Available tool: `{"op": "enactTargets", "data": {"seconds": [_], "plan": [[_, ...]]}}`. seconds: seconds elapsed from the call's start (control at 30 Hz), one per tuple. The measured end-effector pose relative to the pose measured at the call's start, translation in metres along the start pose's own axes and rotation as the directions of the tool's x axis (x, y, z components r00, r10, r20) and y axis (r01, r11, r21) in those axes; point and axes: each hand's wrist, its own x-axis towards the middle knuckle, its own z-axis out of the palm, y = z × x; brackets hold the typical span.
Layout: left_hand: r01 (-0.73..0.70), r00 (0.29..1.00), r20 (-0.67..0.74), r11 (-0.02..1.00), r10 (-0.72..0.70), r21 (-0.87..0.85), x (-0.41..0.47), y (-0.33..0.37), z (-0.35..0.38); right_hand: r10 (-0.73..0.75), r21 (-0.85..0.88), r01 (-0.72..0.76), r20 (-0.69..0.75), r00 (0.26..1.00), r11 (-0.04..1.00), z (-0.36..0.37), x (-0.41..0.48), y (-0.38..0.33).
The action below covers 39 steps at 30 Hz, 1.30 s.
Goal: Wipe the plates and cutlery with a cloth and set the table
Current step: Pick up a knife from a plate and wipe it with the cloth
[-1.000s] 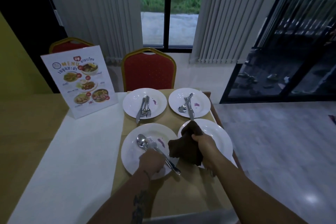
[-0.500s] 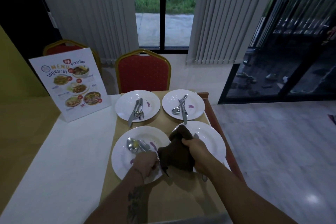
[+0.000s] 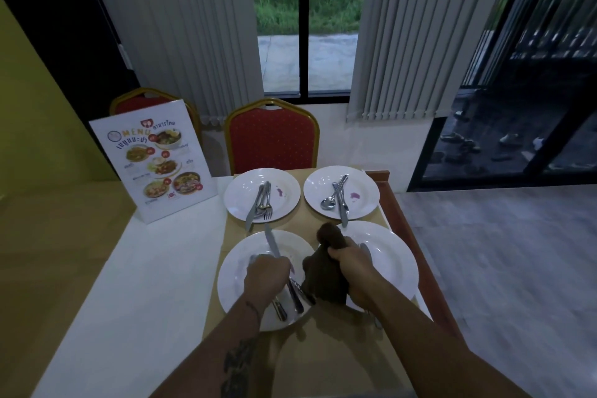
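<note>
Cutlery (image 3: 292,292) sits bunched in the left hand (image 3: 266,278), fingers curled tight round it over the near left plate (image 3: 232,287), while the right hand (image 3: 350,263) squeezes the brown cloth (image 3: 326,275) just beside, so I think wiping is starting and the cloth must next rub each piece.

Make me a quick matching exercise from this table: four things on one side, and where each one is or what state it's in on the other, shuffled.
1 brown cloth
2 menu card
3 far right plate
4 red chair

A stands on the white tablecloth
B in front of the window
C gripped by the right hand
D bears a purple smear

Pairs: 1-C, 2-A, 3-D, 4-B
</note>
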Motion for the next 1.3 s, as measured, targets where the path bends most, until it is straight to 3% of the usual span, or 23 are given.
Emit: {"op": "enactTargets", "data": {"seconds": [0.07, 0.13, 0.27, 0.33, 0.43, 0.6, 0.7, 0.8, 0.87, 0.93, 1.0, 1.13, 1.23, 1.3], "plan": [[-0.134, 0.99, 0.068, 0.983, 0.126, 0.126, -0.002, 0.002, -0.001, 0.036, 0.07, -0.039, 0.034, 0.999, 0.997, 0.002, -0.003, -0.004], [-0.18, 0.982, 0.074, 0.982, 0.175, 0.058, -0.004, 0.009, -0.004, 0.051, 0.231, -0.082, 0.137, 0.989, 0.97, 0.002, -0.007, -0.008], [-0.347, 0.937, 0.069, 0.934, 0.342, 0.089, -0.01, 0.013, -0.009, 0.056, 0.492, -0.169, 0.236, 0.97, 0.854, 0.005, -0.025, -0.017], [-0.445, 0.895, 0.088, 0.891, 0.438, 0.088, -0.016, 0.011, -0.011, -0.03, 0.427, -0.06, 0.201, 0.979, 0.902, 0.009, -0.022, -0.017], [-0.494, 0.865, 0.128, 0.868, 0.485, 0.046, -0.021, 0.007, -0.017, -0.148, 0.172, 0.132, 0.086, 0.985, 0.976, 0.02, -0.017, -0.014], [-0.51, 0.85, 0.145, 0.86, 0.506, -0.013, -0.024, 0.003, -0.036, -0.323, 0.033, 0.335, -0.186, 0.928, 0.942, 0.04, -0.021, -0.019], [-0.511, 0.846, 0.132, 0.856, 0.516, -0.071, -0.023, 0.001, -0.051, -0.317, 0.119, 0.362, -0.287, 0.904, 0.925, 0.049, -0.021, -0.032], [-0.509, 0.843, 0.127, 0.851, 0.523, -0.128, -0.024, -0.004, -0.068, -0.158, 0.352, 0.285, -0.348, 0.924, 0.892, 0.058, -0.017, -0.045], [-0.51, 0.84, 0.121, 0.846, 0.529, -0.156, -0.025, -0.008, -0.077, -0.007, 0.583, 0.156, -0.249, 0.968, 0.797, 0.065, -0.013, -0.053], [-0.515, 0.836, 0.116, 0.84, 0.536, -0.174, -0.025, -0.011, -0.084, 0.028, 0.716, 0.039, -0.082, 0.996, 0.697, 0.076, -0.012, -0.055], [-0.534, 0.825, 0.104, 0.827, 0.555, -0.179, -0.024, -0.012, -0.093, 0.004, 0.719, -0.006, 0.004, 1.0, 0.695, 0.089, -0.021, -0.055], [-0.555, 0.813, 0.091, 0.814, 0.574, -0.171, -0.019, -0.019, -0.12, -0.049, 0.62, 0.001, 0.06, 0.997, 0.784, 0.122, -0.028, -0.051], [-0.582, 0.802, 0.075, 0.803, 0.593, -0.131, -0.014, -0.033, -0.144, -0.091, 0.49, 0.137, -0.115, 0.989, 0.861, 0.155, -0.026, -0.051], [-0.603, 0.792, 0.057, 0.793, 0.608, -0.085, -0.011, -0.041, -0.155, -0.057, 0.532, 0.191, -0.258, 0.965, 0.825, 0.172, -0.021, -0.049]]}}
